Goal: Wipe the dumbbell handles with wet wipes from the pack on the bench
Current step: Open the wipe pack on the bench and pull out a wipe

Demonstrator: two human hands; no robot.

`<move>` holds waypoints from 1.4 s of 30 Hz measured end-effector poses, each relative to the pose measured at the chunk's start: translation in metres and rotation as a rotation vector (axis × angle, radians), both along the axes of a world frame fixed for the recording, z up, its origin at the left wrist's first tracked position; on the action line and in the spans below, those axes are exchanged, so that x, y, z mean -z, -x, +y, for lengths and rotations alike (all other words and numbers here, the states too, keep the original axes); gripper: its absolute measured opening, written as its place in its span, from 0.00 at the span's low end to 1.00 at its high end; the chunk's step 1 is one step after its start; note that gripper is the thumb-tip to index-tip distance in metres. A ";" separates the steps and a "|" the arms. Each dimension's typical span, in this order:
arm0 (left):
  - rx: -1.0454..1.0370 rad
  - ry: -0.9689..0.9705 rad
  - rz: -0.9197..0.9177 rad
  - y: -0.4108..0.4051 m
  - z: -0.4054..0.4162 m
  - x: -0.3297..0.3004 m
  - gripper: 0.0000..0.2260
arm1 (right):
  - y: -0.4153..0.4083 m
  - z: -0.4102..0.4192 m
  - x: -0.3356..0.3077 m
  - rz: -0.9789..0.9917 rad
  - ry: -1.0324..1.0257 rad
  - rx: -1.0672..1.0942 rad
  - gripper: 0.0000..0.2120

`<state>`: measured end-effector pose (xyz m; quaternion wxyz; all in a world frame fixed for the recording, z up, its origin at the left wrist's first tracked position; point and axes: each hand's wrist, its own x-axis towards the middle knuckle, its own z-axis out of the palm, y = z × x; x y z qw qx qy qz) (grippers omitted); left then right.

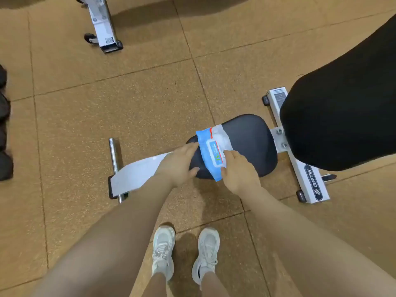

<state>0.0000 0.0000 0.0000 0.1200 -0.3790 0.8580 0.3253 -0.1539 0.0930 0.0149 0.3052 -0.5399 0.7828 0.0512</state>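
Observation:
A blue and white wet wipes pack [212, 151] lies across the black seat pad [250, 146] of the bench. My left hand [179, 165] rests on the seat's left end, with a fingertip and the thumb touching the pack's left edge. My right hand [237, 169] lies on the pack's near right part. Its fingers curl onto the lid label and its thumb sits at the pack's near edge. Dark rounded dumbbell heads [4, 136] show at the far left edge. Their handles are out of view.
The bench's black back pad [342, 103] rises at the right above its white frame [308, 179]. A white leg with a steel crossbar [114, 166] runs left of the seat. Another white bench frame [102, 24] stands at the top. My white shoes [184, 251] are on the brown floor tiles.

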 end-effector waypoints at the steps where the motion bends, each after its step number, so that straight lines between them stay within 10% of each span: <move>1: 0.028 0.009 -0.007 0.008 -0.004 0.015 0.32 | 0.000 -0.005 0.014 0.014 0.013 0.017 0.23; 15: -0.044 0.092 0.162 0.051 -0.010 0.122 0.37 | -0.006 -0.046 0.114 0.190 0.081 0.243 0.30; 33: -0.120 0.099 0.196 0.055 -0.005 0.127 0.40 | 0.020 -0.056 0.111 -0.107 -0.026 0.528 0.34; 42: -0.001 0.032 0.071 0.054 -0.015 0.118 0.42 | 0.000 -0.040 0.110 -0.052 0.197 0.753 0.13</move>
